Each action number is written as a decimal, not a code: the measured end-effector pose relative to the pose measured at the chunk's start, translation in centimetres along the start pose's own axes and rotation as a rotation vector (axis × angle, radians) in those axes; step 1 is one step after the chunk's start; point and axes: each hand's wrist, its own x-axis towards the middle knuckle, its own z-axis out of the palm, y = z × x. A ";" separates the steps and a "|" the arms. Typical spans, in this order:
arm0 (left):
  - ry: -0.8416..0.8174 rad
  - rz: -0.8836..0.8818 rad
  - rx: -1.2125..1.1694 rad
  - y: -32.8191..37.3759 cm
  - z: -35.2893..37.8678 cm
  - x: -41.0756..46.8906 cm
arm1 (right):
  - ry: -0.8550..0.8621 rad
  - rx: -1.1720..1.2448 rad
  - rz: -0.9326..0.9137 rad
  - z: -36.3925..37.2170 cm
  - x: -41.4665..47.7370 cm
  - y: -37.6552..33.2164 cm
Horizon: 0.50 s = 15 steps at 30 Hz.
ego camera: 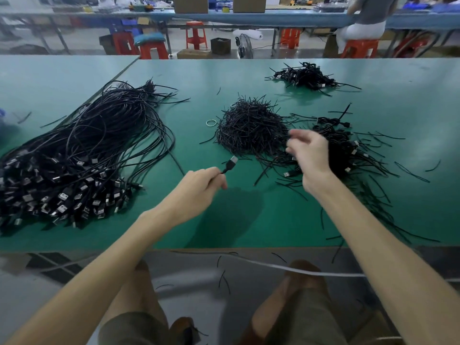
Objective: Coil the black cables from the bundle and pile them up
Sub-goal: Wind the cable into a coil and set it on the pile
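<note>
The left hand [199,185] is curled round one black cable [224,170], gripping it just behind its USB plug [233,160], which sticks out past the fingers and points away over the green table [249,220]; the rest of that cable is hidden inside the fist; the bundle [87,145] of loose black cables lies on the left part of the table, its metal plugs massed toward the near edge and its thin ends fanning toward the far side; the right hand [308,155] is raised and blurred, its fingers loosely bent, and whether it pinches anything cannot be told; it hangs between a heap of short black ties [251,128] at the table's middle and a pile of coiled cables [346,148] just to the right; a smaller second pile [306,75] sits farther back; a pale rubber band [211,123] lies just beside the ties' left edge; stray black strands are scattered near the right front edge; red stools [151,49] stand beyond the table
</note>
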 end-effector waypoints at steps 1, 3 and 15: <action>0.002 0.006 -0.091 0.8 0.4 0.1 | -0.114 -0.018 -0.017 0.6 -1.0 0.4; 0.022 0.014 -0.270 2.3 1.2 0.4 | -0.344 -0.031 -0.057 2.0 -3.0 1.3; 0.237 -0.061 -0.854 3.2 -1.5 0.2 | -0.806 -0.087 -0.217 6.2 -8.9 4.3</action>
